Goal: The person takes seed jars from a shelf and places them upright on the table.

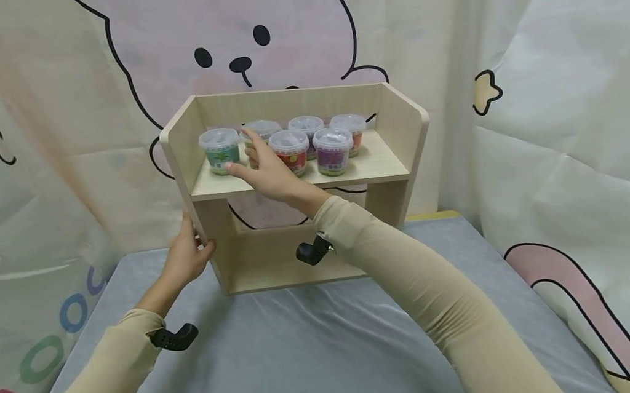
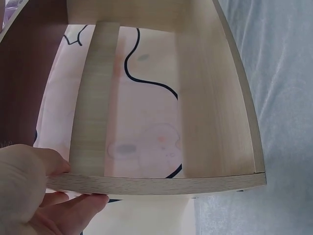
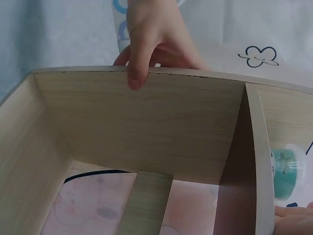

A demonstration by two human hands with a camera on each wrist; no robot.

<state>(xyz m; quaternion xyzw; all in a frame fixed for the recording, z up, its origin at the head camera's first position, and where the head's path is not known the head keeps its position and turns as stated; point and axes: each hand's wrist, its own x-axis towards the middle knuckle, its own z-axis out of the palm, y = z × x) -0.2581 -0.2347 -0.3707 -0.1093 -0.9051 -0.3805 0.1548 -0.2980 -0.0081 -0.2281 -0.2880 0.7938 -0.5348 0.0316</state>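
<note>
A small wooden two-tier shelf (image 1: 308,255) stands on the cloth-covered table. My left hand (image 1: 186,256) grips the edge of its left side panel, thumb on the inner face and fingers outside, as the left wrist view also shows. On the upper board, my right hand (image 1: 268,172) is spread beside a teal-labelled lidded cup (image 1: 220,149), its thumb tip overlapping the cup's lower right. The index finger points up in front of a green-labelled cup (image 1: 263,128), which the hand partly hides. A red-labelled cup (image 1: 292,155) stands just right of the right hand.
Further right on the upper board are a purple-labelled cup (image 1: 332,155), another purple one (image 1: 307,126) behind it and an orange-red cup (image 1: 351,126). Side panels and a back rail (image 1: 291,104) bound that board. A printed curtain (image 1: 558,109) hangs around the grey-blue tablecloth (image 1: 305,351).
</note>
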